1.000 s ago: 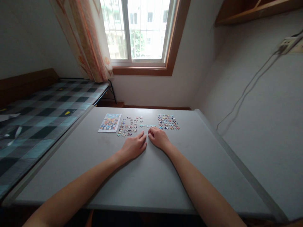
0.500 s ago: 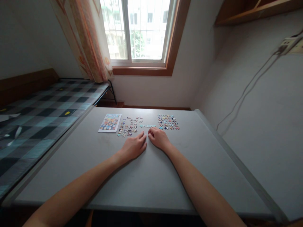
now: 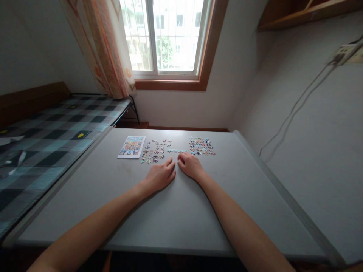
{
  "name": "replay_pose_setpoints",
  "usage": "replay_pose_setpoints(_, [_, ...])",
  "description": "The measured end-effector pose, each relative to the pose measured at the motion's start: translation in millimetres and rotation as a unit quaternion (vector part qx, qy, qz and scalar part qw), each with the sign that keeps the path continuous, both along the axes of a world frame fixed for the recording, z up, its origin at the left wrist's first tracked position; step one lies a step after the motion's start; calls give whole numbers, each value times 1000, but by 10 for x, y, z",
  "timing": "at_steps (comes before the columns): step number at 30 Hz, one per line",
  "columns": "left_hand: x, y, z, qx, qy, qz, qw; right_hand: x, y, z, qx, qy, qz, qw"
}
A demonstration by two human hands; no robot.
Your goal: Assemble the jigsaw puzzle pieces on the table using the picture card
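My left hand [image 3: 161, 174] rests on the grey table [image 3: 170, 219] with its fingers stretched out and slightly apart, holding nothing. Close beside it, my right hand [image 3: 190, 165] lies with curled fingers; whatever they may hold is hidden. Just beyond the right fingertips is a short joined strip of light-blue puzzle pieces [image 3: 173, 150]. Loose puzzle pieces [image 3: 155, 156] are spread past the left hand. Another group of loose puzzle pieces [image 3: 202, 146] sits in rows beyond the right hand. A colourful picture sheet [image 3: 131, 147] with a white border lies left of the pieces.
A bed with a checked cover [image 3: 85, 117] stands along the table's left side. The white wall [image 3: 306, 143] with a hanging cable [image 3: 289, 113] borders the right. Behind the table are a window [image 3: 176, 37] and a patterned curtain [image 3: 109, 49].
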State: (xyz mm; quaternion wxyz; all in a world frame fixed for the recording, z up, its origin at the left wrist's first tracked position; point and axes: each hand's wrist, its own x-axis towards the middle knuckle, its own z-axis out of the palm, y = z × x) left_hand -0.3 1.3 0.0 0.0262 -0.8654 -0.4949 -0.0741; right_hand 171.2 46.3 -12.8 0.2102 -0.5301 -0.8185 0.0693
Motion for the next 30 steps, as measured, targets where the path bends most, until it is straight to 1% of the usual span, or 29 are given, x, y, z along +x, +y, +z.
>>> replay_pose_setpoints(10, [-8,1,-2,0,-2,1,1000,-2,-7,5,-2,1,1,1000])
replay_pose_setpoints(16, [2,-4,-2,-18,-26,5,999,6,-4,3,2,6,6,1000])
replay_pose_setpoints(18, [-14,15,8,-26,-48,-6,999,8,-7,10,2,7,7,1000])
replay_pose_setpoints(20, [-59,57,46,-38,-85,-29,995,7,-13,18,-1,6,5,1000])
replay_pose_setpoints(22, [-133,119,119,-58,-125,-47,989,3,-20,26,-8,6,3,1000])
replay_pose_setpoints(24, [-221,189,218,-57,-150,-26,987,-3,-26,32,-13,6,1,1000])
replay_pose_setpoints(27, [-334,273,365,-41,-136,6,990,-7,-28,35,-15,8,-1,1000])
replay_pose_setpoints(30, [-396,298,434,-33,-119,42,991,-2,-25,29,-15,9,0,1000])
